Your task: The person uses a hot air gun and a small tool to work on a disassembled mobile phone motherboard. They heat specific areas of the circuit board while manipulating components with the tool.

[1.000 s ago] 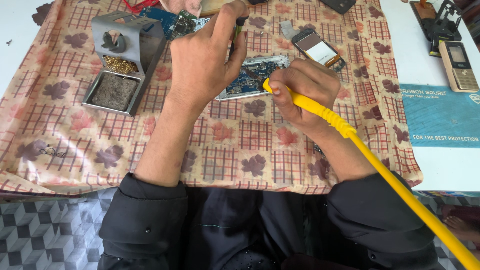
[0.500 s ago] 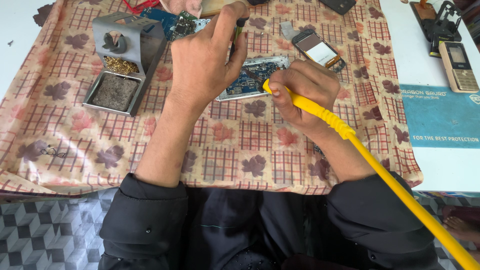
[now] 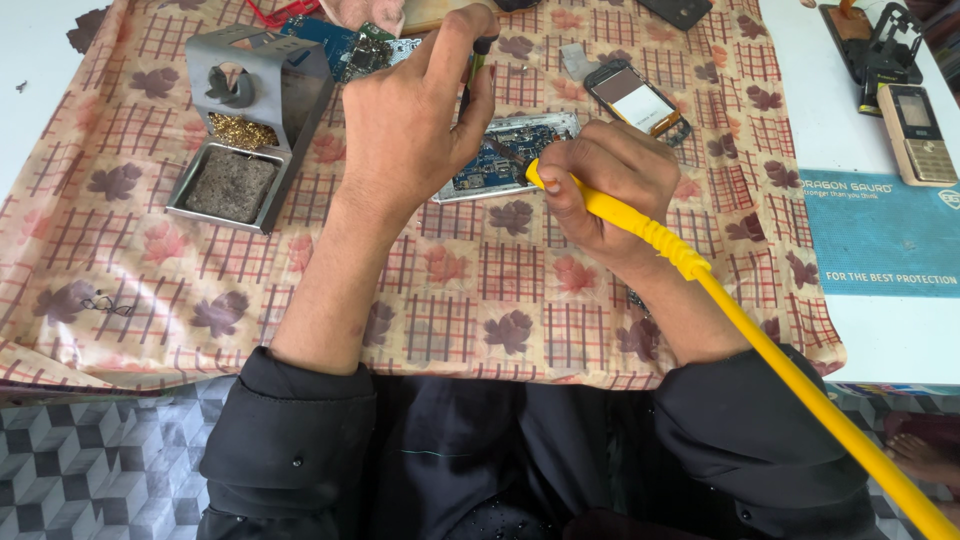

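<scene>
A blue circuit board in a silver frame lies on the patterned cloth. My right hand grips a yellow soldering iron, its dark tip resting on the board; its yellow cable runs off to the lower right. My left hand hovers over the board's left end and pinches a thin dark tool between thumb and fingers, pointing down at the board. The hand hides the board's left edge.
A grey soldering-iron stand with sponge and brass wool sits at left. Another green-blue circuit board lies at the back. A phone with bare screen lies right of the board; a gold keypad phone and blue mat farther right.
None of note: both hands hold the same grips over the board, with only slight shifts.
</scene>
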